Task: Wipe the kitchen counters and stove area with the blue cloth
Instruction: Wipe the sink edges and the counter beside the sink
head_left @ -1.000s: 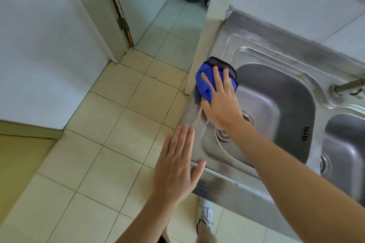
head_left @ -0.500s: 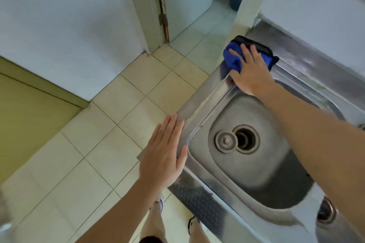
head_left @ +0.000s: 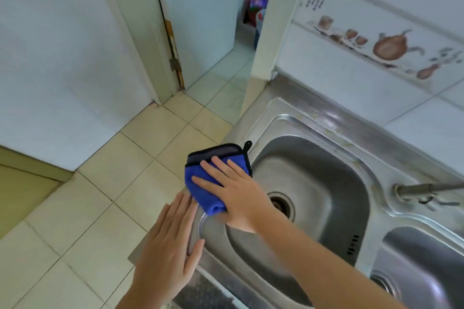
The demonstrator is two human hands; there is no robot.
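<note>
Tiled floor (head_left: 105,208) on the left, steel sink (head_left: 311,208) with two basins, right hand (head_left: 238,193) with straight fingers pressed flat on the folded blue cloth (head_left: 208,183) at the sink's left rim, left hand (head_left: 168,253) released, flat beside it

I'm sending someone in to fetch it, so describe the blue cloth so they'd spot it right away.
Find the steel double sink under the tiled wall. On the left rim of its left basin, the right hand presses flat on the blue cloth. It is folded, black-edged, with a small hanging loop, the only bright blue thing there.
</note>
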